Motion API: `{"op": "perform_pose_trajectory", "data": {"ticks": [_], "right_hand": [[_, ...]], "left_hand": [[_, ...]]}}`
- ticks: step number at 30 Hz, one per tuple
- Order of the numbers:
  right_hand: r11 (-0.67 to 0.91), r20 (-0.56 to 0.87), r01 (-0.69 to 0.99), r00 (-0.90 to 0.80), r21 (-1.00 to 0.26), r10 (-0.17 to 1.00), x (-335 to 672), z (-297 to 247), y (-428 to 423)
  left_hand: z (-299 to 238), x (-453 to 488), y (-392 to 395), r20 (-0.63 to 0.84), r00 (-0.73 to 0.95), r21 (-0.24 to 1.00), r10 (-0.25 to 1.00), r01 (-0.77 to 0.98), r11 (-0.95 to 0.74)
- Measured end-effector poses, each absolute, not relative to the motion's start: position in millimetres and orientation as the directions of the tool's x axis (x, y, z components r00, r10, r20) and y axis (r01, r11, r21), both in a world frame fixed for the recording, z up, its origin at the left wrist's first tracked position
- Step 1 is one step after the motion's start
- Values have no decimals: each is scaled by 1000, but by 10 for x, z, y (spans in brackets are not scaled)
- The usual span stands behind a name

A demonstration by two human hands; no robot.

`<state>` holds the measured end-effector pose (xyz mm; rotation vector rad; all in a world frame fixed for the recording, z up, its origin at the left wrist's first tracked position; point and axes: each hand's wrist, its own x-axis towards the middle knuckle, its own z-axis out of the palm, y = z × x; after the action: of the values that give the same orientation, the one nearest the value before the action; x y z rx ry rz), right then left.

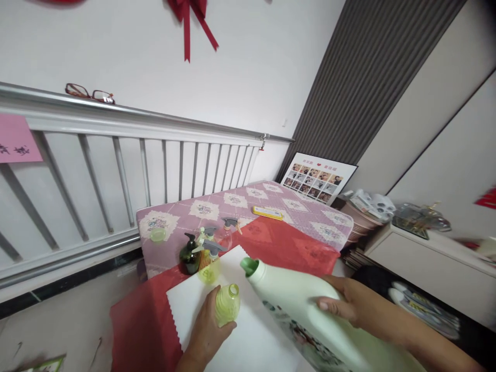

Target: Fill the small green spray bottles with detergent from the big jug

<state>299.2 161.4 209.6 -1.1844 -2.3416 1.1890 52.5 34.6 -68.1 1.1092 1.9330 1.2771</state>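
My left hand (pixel 205 330) is wrapped round a small open yellow-green bottle (pixel 227 304), held upright over a white cloth (pixel 256 341). My right hand (pixel 349 305) grips a big pale green jug (pixel 310 320) that lies tilted, its open green spout (pixel 250 266) pointing left toward the small bottle's mouth. The spout and the bottle mouth are close but apart. No liquid shows between them.
Behind the cloth stand a dark pump bottle (pixel 189 257) and several spray bottles (pixel 211 256) on a red cloth (pixel 287 245). A yellow flat case (pixel 267 212) lies on the floral table (pixel 240 199). A white radiator (pixel 116 175) carries glasses (pixel 90 93). A photo board (pixel 318 178) leans at right.
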Motion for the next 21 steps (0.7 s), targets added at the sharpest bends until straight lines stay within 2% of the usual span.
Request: {"op": "perform_pose_trajectory", "data": {"ticks": [2,7,13,21], "right_hand": [[305,-221,579,-664,-756,714,3021,2025,1644],[267,-48,566,-480,-780,876,2941,1640,1753],[286,177,332,-321,-899,930,2527,929,1812],[286,244,197,-211,-938,946,2124,278,1650]], "left_hand": [[-701,526,342,-6,-515,922,857,328,204],[-782,544,353,19,-534,912,845,355,204],[-916,569,390,82,-580,870,810,438,225],[-1040,478,426,-23,-550,836,835,447,318]]}}
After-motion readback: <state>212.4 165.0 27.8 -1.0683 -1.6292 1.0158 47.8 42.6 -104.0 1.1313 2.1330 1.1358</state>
